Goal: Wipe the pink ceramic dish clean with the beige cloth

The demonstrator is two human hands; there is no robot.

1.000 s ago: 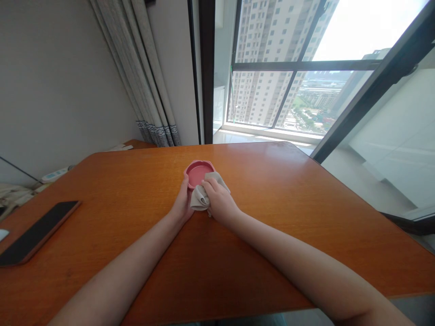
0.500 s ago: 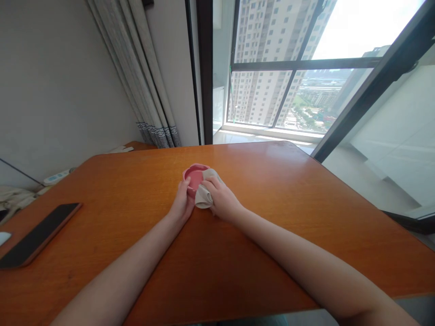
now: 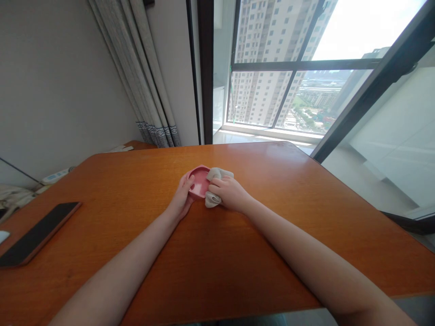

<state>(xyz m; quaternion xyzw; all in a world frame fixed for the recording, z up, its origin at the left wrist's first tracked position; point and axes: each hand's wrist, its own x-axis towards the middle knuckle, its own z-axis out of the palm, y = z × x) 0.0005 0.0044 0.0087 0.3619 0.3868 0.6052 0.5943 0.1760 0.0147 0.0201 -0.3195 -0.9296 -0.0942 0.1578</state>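
Note:
A shallow pink dish (image 3: pixel 200 182) with a raised rim is tilted over the middle of the wooden table. My left hand (image 3: pixel 181 194) grips its left side, thumb over the inside and the other fingers behind or beneath. Bunched in my right hand (image 3: pixel 228 192) is a pale grey-white cloth (image 3: pixel 213 199), closed against the dish's right edge. Part of the cloth sticks out above and below the fingers. The dish's right rim is hidden by the cloth and fingers.
The brown wooden table (image 3: pixel 272 190) spreads around both arms. A flat black pad with a reddish edge (image 3: pixel 37 235) lies at left, beside a white object (image 3: pixel 3 236) at the frame's edge. A power strip (image 3: pixel 56 176) sits beyond the left edge. Dark-framed windows stand behind.
The dish has shifted slightly right and tilted more toward me. My right hand and the cloth have moved right, from the dish's inside and front to its right edge.

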